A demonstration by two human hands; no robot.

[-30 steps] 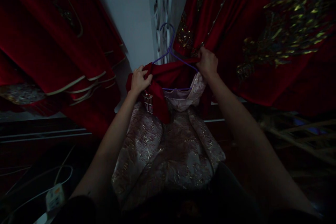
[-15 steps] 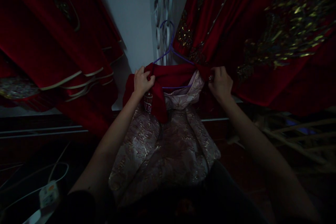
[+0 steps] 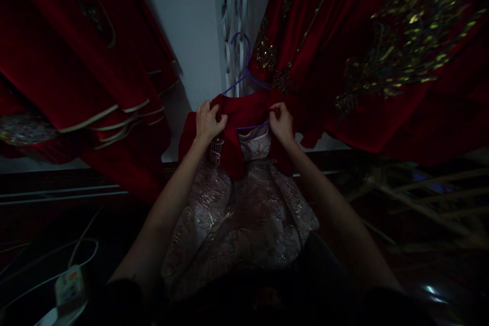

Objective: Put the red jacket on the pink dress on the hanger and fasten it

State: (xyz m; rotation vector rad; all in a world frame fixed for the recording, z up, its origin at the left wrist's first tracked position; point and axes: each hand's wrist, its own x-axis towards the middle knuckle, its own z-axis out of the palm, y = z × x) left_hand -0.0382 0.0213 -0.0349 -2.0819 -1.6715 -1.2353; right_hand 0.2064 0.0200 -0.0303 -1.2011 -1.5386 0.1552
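Note:
A small dark red velvet jacket (image 3: 244,109) hangs over a pale pink brocade dress (image 3: 240,214) on a purple hanger (image 3: 244,61). My left hand (image 3: 208,122) is closed on the jacket's left front edge, just above a beaded tassel (image 3: 216,150). My right hand (image 3: 281,123) is closed on the jacket's right front edge, close to the left hand. The hanger's hook rests on a white lattice frame (image 3: 235,25) by the wall.
Red embroidered garments hang at the left (image 3: 76,61) and at the right (image 3: 382,61) of the dress. A white power strip (image 3: 69,285) with cables lies on the dark floor at lower left. Pale wooden slats (image 3: 420,193) lie at the right.
My right hand has moved from the jacket's far right shoulder down and inward to its right front edge, pulling the red cloth across the dress. My left hand kept its hold.

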